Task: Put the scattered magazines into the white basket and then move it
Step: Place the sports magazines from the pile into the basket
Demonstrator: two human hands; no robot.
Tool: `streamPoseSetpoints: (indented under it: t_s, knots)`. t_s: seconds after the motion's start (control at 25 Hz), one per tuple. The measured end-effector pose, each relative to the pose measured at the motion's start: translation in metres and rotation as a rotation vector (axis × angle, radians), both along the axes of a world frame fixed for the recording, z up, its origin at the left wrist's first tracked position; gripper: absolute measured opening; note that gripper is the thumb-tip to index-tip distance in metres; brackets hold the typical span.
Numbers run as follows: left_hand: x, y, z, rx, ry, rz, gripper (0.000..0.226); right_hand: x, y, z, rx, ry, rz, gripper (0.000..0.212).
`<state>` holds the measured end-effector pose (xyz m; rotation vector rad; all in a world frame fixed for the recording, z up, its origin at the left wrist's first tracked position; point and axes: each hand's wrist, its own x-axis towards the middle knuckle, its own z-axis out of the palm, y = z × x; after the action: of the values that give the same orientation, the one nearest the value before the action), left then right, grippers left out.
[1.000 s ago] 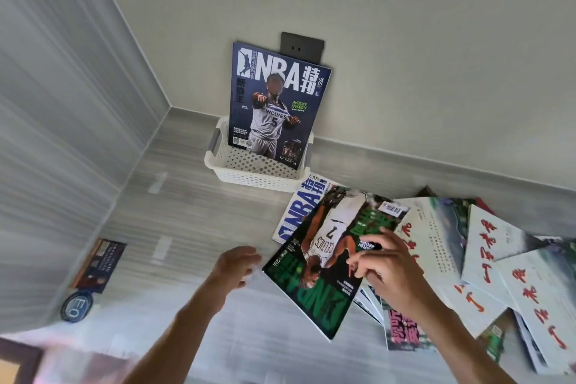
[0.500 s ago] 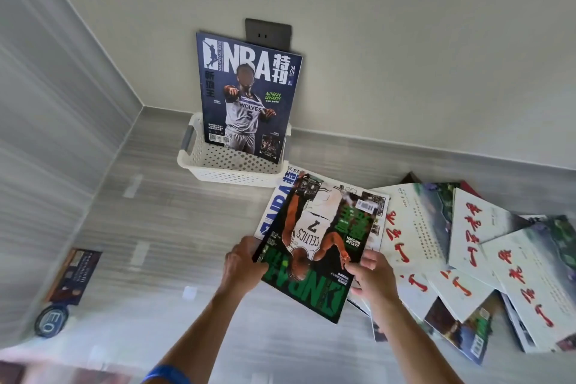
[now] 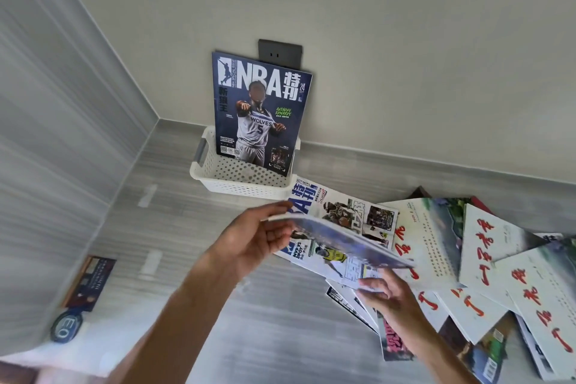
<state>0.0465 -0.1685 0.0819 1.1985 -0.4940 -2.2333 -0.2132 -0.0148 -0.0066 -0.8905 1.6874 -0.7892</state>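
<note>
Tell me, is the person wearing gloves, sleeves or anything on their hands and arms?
No gloves or sleeves in view. The left hand and right hand are bare, as are both forearms as far as the picture shows. No ring, watch or band is visible.

A grey, wood-grain bench (image 3: 174, 337) meets the wall at a back corner. A white perforated basket (image 3: 237, 178) stands on it against the wall. To the right, a fan of magazines (image 3: 505, 274) overlaps across the surface, several white with red brush characters, one NBA issue (image 3: 346, 212) lying flat beside the basket. Near the left edge lie a dark printed card (image 3: 90, 282) and what may be a round badge (image 3: 66, 327), blurred.
</note>
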Motion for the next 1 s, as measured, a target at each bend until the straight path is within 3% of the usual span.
streamPoseSetpoints:
  t_s: [0.04, 0.12, 0.2, 0.28, 0.4, 0.48, 0.64, 0.84, 1.0]
  knots:
    - [0.0, -0.01, 0.01, -0.014, 0.011, 0.01, 0.026, 0.005, -0.012, 0.009, -0.104, 0.041, -0.091, 0.011]
    - [0.007, -0.027, 0.023, -0.085, 0.012, -0.007, 0.034, 0.01, -0.043, 0.033, -0.307, 0.024, -0.247, 0.011]
    - [0.021, -0.042, 0.027, -0.196, -0.079, -0.064, 0.031, 0.012, -0.07, 0.057, -0.406, -0.065, -0.266, 0.013]
    - [0.029, -0.05, 0.024, -0.329, -0.323, -0.099, 0.022, 0.019, -0.09, 0.071, -0.417, -0.081, -0.189, 0.015]
    - [0.033, -0.061, 0.018, -0.587, -0.761, 0.027, 0.013, 0.037, -0.115, 0.082, -0.448, -0.053, -0.111, 0.018]
    - [0.044, -0.075, 0.021, -0.759, -0.886, 0.104, 0.012, 0.051, -0.139, 0.092, -0.466, -0.065, -0.1, 0.011]
    - [0.072, -0.106, 0.037, -0.916, -0.872, 0.23, 0.019, 0.065, -0.186, 0.114, -0.523, -0.1, -0.086, 0.006]
    - [0.08, -0.133, 0.042, -0.661, -0.674, 0.224, 0.022, 0.083, -0.226, 0.118, -0.52, -0.116, -0.089, 0.008]
    - [0.081, -0.167, 0.058, -0.761, -0.622, 0.425, 0.033, 0.105, -0.266, 0.121, -0.586, -0.082, -0.227, 0.011]
